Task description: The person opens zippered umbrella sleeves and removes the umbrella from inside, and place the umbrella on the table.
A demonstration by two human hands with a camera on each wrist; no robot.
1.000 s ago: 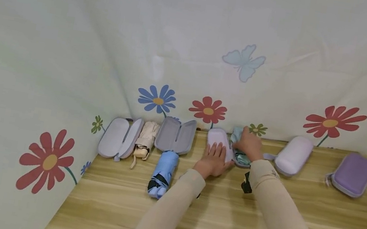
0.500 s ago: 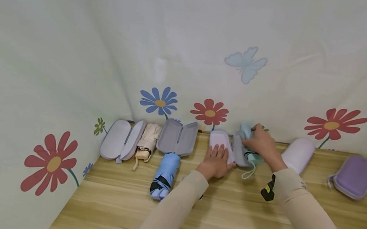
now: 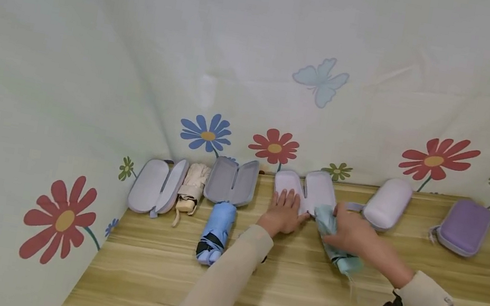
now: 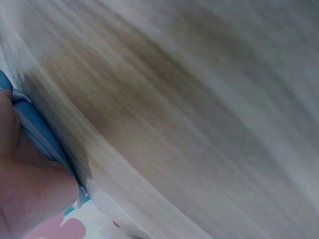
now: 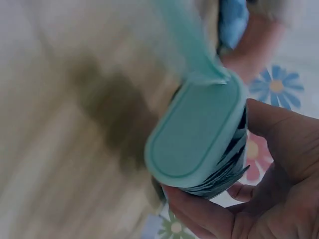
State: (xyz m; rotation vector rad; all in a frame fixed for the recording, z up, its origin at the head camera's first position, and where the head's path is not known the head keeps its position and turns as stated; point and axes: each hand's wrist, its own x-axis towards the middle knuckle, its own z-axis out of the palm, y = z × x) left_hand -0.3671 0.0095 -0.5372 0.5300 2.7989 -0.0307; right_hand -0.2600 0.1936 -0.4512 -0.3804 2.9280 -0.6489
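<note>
My left hand (image 3: pixel 282 215) lies with straight fingers on the left half of an open pale lilac hard case (image 3: pixel 321 188). The case's right half holds nothing. Just in front of that half, my right hand (image 3: pixel 354 235) grips a folded mint-green umbrella (image 3: pixel 324 220), its handle pointing down and right. The right wrist view shows the flat oval handle end (image 5: pixel 194 130) with a wrist strap (image 5: pixel 189 45), thumb and fingers on either side of the folded cloth. In the left wrist view part of the left hand (image 4: pixel 32 194) shows beside the case edge (image 4: pixel 47 134).
Left of the hands stand an open grey case (image 3: pixel 221 179) with a blue folded umbrella (image 3: pixel 220 218) before it, a beige folded umbrella (image 3: pixel 194 182) and another open case (image 3: pixel 148 186). To the right are closed white (image 3: pixel 388 203) and purple (image 3: pixel 465 226) cases. A flowered curtain backs the table.
My right hand has lifted the mint-green umbrella out of the case's right half and moved it toward me and to the right. The left hand keeps its place on the case.
</note>
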